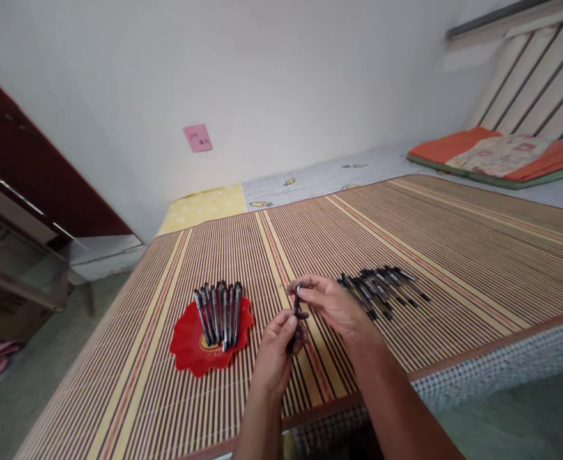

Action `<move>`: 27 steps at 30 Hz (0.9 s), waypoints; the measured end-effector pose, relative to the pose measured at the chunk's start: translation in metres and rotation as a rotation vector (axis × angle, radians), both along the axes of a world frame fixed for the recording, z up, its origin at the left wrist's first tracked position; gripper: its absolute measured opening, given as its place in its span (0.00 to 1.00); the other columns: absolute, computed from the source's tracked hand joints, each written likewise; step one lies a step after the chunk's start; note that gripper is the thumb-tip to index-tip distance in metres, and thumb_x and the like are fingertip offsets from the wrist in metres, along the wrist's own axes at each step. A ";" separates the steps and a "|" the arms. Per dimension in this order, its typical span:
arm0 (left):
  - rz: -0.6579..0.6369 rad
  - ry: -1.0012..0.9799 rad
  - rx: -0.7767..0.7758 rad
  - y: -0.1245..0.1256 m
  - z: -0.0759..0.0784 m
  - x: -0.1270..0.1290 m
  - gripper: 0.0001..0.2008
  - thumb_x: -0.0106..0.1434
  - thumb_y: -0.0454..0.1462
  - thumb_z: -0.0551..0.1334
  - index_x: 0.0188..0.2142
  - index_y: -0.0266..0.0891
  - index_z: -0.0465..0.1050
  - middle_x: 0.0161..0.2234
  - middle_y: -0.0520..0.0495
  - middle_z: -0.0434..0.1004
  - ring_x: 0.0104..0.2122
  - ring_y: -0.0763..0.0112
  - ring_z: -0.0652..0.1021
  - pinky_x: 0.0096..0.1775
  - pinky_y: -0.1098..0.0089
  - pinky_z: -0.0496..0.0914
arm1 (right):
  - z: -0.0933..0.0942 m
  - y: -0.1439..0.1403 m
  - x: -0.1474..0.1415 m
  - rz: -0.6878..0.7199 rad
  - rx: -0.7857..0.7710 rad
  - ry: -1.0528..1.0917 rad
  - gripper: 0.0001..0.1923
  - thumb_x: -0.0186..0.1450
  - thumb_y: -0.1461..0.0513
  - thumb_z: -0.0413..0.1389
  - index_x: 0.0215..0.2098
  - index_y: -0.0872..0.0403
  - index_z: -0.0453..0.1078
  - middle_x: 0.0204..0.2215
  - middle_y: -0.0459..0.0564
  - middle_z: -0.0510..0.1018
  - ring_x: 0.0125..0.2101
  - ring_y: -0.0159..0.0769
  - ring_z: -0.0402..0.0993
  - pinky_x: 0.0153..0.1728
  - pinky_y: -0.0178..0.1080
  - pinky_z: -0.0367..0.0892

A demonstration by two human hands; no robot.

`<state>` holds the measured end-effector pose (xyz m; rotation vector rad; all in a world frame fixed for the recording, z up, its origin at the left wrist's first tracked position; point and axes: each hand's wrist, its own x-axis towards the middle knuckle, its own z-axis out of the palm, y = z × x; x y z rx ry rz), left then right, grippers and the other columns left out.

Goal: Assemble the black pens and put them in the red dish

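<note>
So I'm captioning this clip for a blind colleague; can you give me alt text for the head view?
Two hands hold a dark pen between them above a striped bamboo mat, the left hand low, the right hand at its top. A red tray with a row of pens lies to the left, and a loose pile of pens to the right.

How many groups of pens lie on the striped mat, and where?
2: one row on the red plate, left of the hands; one loose pile, right. Single pens overlap, so some may be hidden.
</note>
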<state>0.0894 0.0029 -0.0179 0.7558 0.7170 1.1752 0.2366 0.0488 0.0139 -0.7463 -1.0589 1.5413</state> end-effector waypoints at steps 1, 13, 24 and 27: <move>0.007 0.006 0.012 0.001 -0.001 0.000 0.13 0.58 0.43 0.72 0.37 0.35 0.78 0.24 0.52 0.70 0.22 0.80 0.64 0.25 0.76 0.56 | 0.001 0.000 0.000 -0.002 0.010 -0.003 0.11 0.55 0.57 0.68 0.36 0.52 0.79 0.36 0.49 0.81 0.39 0.36 0.76 0.46 0.40 0.69; 0.052 -0.084 -0.023 0.000 0.004 0.004 0.15 0.57 0.45 0.72 0.36 0.35 0.77 0.26 0.51 0.73 0.23 0.76 0.70 0.23 0.75 0.61 | -0.002 0.001 -0.002 0.029 -0.003 0.004 0.10 0.55 0.59 0.68 0.34 0.53 0.77 0.34 0.46 0.78 0.34 0.32 0.73 0.41 0.37 0.67; -0.034 -0.077 -0.045 0.002 0.000 -0.001 0.14 0.56 0.43 0.73 0.34 0.33 0.78 0.25 0.50 0.73 0.23 0.77 0.69 0.26 0.75 0.62 | -0.002 0.001 -0.002 0.013 0.007 0.010 0.09 0.56 0.59 0.68 0.35 0.53 0.77 0.34 0.46 0.78 0.34 0.32 0.73 0.41 0.37 0.67; -0.001 -0.092 -0.087 0.002 0.001 -0.001 0.15 0.51 0.40 0.76 0.33 0.35 0.76 0.26 0.51 0.73 0.24 0.77 0.70 0.29 0.75 0.64 | -0.002 0.000 -0.002 0.017 0.011 0.011 0.09 0.56 0.59 0.68 0.34 0.53 0.77 0.34 0.46 0.79 0.36 0.32 0.73 0.43 0.37 0.67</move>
